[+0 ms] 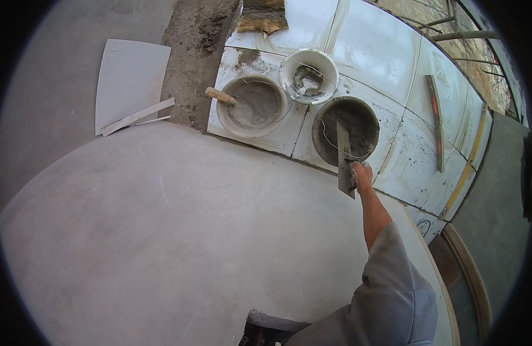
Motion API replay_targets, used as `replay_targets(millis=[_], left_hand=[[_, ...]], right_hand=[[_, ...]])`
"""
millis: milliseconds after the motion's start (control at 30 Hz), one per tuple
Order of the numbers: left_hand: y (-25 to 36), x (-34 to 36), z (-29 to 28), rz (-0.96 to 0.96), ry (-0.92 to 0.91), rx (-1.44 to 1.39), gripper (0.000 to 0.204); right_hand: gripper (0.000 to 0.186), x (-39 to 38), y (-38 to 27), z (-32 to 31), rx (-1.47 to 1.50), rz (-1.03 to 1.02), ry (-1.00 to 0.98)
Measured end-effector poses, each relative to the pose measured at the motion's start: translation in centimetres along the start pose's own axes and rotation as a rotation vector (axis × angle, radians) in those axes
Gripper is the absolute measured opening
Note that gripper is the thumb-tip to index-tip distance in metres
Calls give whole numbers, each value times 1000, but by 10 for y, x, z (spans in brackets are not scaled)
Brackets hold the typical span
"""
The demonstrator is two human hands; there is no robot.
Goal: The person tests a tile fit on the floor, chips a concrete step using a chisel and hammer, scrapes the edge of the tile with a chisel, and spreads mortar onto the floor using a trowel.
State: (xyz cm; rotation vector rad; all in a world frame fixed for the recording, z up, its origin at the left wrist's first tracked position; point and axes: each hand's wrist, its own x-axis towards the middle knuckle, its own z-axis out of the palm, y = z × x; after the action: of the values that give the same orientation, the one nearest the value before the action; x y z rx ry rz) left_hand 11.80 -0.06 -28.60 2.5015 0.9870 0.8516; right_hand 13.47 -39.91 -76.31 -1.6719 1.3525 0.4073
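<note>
My right hand (362,173) is closed on the handle of a long, flat plastering trowel (344,151). The trowel's grey, smeared blade reaches over the near rim of a dark bucket (374,119) holding grey mortar. Left of it stands a wider bucket (223,118) of lighter grey mix, with a wooden handle (220,95) resting across its rim. Between and behind these two is a white bucket (329,60) with a wire handle and some grey-white residue inside. My left hand is out of view.
White tiles (387,69), splashed with mortar, lie under the buckets. A level-like bar (435,118) with reddish sides rests on them. To the left are a white panel (130,75) and thin strips (136,116). A smooth grey surface (162,230) spreads nearer me, with a dark opening (257,331) at the bottom.
</note>
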Motion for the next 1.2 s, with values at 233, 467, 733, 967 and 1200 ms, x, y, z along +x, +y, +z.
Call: replay_targets(millis=[233, 467, 733, 967, 1200], left_hand=[[-2, -1, -1, -18, 4, -25, 60], [-5, -3, -6, -43, 16, -23, 59], [-11, -3, -4, -68, 15, -9, 58], [-11, -4, -7, -83, 17, -5, 56], [-10, -5, -12, -91, 21, 13, 55]], right_hand=[[25, -25, 0, -55, 198, 536, -413], [41, -53, -46, -66, -546, 62, -428], [40, -103, -143, -84, -322, -138, -886], [26, -87, -214, -46, 65, -16, -1138], [30, -21, -216, 87, 198, -241, -549]])
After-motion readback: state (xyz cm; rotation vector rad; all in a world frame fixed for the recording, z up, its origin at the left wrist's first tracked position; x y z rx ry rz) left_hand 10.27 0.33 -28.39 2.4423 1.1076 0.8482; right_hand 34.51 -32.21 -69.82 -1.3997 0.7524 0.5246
